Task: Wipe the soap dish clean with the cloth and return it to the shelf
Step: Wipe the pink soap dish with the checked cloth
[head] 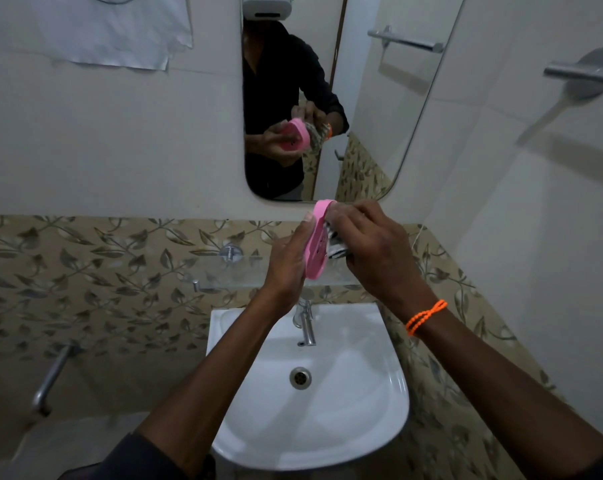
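I hold a pink oval soap dish (316, 242) on edge above the sink, its hollow side facing right. My left hand (289, 263) grips it from the left, thumb on its upper rim. My right hand (369, 247) presses a grey-and-white patterned cloth (335, 245) against the dish's inner face; most of the cloth is hidden under my fingers. A glass shelf (224, 273) on chrome brackets runs along the wall just behind and below my hands.
A white basin (373, 403) with a chrome tap (305, 323) sits below my arms. The mirror (390, 116) above reflects the hands and dish. A towel bar (584, 72) juts out at the right, a wall tap (52, 379) at the lower left.
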